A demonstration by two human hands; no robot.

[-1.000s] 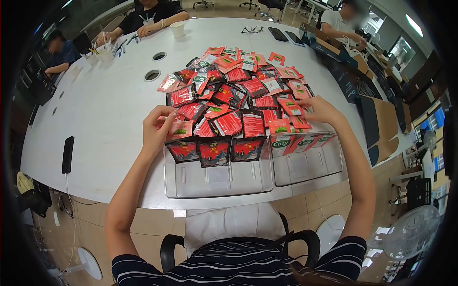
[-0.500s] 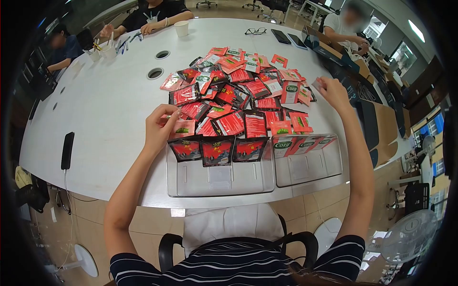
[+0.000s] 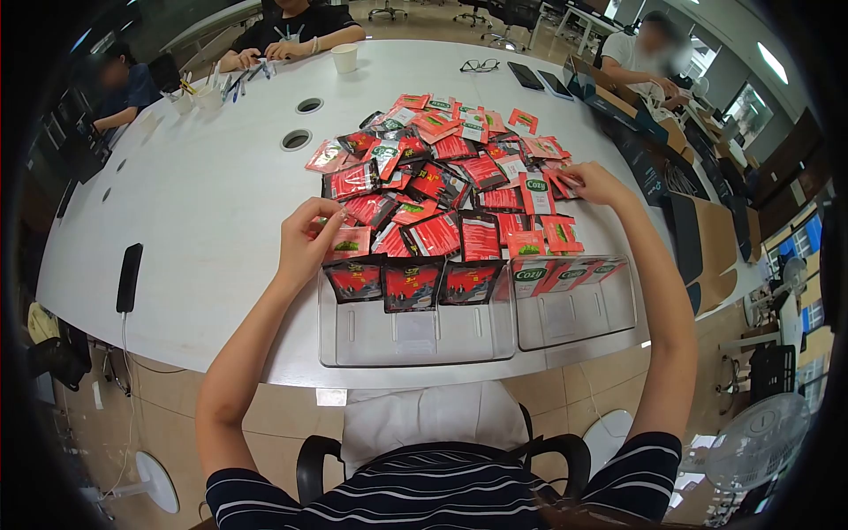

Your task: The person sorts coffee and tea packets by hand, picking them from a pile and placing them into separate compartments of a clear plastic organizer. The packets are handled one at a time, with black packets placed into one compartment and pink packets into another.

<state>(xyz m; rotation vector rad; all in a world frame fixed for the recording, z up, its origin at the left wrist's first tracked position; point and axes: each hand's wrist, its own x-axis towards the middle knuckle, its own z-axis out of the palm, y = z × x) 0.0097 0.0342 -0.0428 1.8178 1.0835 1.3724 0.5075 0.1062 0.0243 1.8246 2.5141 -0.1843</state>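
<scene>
My left hand (image 3: 309, 237) is at the left edge of a heap of red and black sachets (image 3: 433, 184), thumb and fingers pinched together. Whatever lies between those fingertips is too small to make out; a pink-red sachet (image 3: 351, 240) with a green print is just beside them. At the heap's right edge, my right hand (image 3: 596, 184) has its fingertips closed on a red sachet (image 3: 560, 185), mostly covered by the fingers. In front of me, a clear tray (image 3: 415, 360) has several black-and-red sachets standing along its back. A second clear tray (image 3: 579, 340) holds red Cozy sachets (image 3: 567, 276).
A phone (image 3: 130, 278) on a cable lies at left. Paper cups (image 3: 344, 59), pens, glasses (image 3: 480, 65) and two phones (image 3: 540, 79) are farther back. Open cardboard boxes (image 3: 698, 234) line the right side. Other people sit around the table (image 3: 212, 230).
My right hand has moved left and slightly down onto the heap's right edge. My left hand stays pinched near the same spot. The view has shifted slightly.
</scene>
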